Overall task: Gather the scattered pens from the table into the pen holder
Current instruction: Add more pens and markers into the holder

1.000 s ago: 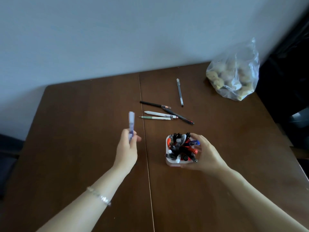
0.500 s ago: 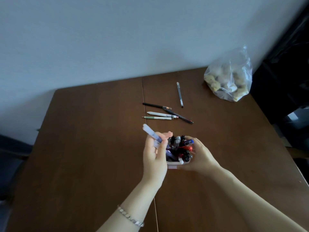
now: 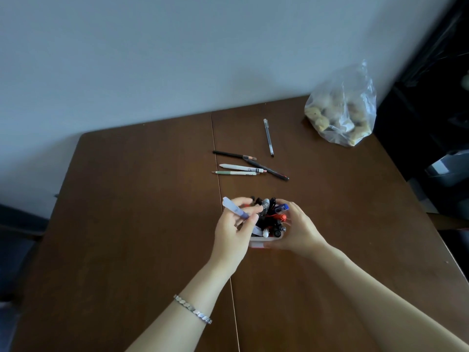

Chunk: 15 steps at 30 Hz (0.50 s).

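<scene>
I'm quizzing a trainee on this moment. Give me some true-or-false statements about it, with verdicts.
1. The left hand pinches a lilac pen over the pen holder. True.
2. The right hand lies flat on the table, apart from the pen holder. False: its fingers curl round the pen holder.
3. Five loose pens lie beyond the holder. True.
4. The plastic bag sits at the near left corner. False: the plastic bag is at the far right corner.

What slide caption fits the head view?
Left hand holds a purple pen over the pen holder, gripped by the right hand.
</scene>
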Tool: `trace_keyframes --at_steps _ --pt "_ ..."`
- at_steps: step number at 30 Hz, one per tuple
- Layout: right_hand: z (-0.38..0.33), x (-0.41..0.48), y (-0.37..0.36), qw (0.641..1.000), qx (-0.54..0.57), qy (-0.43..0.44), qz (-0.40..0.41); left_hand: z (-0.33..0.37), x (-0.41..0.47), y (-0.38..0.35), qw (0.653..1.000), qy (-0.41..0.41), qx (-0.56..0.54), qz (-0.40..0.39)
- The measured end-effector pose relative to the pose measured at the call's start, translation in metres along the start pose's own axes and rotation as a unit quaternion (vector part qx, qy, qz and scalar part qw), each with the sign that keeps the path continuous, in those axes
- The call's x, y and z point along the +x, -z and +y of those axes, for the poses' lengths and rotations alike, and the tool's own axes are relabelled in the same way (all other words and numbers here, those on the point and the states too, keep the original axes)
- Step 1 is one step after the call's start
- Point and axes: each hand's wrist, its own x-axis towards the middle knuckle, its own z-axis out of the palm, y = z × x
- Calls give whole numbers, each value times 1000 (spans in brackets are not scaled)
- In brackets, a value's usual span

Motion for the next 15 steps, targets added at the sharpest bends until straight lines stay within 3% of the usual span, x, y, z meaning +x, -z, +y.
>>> trace_keyframes --at_steps 2,6,9,12,15 --pt "-1 -1 0 1000 -3 -4 0 5 -2 1 998 -27 -45 43" --pt "-4 -1 0 1000 1 -10 -2 9 4 9 989 -123 27 80" --pt "-2 0 1 1000 -10 -10 -5 -5 8 6 979 -118 163 24" --pt "0 0 0 1000 -17 -3 -4 -23 -1 -5 963 -115 230 -84" --pt "3 2 0 1000 -4 16 0 -28 -9 -11 936 -124 300 -137"
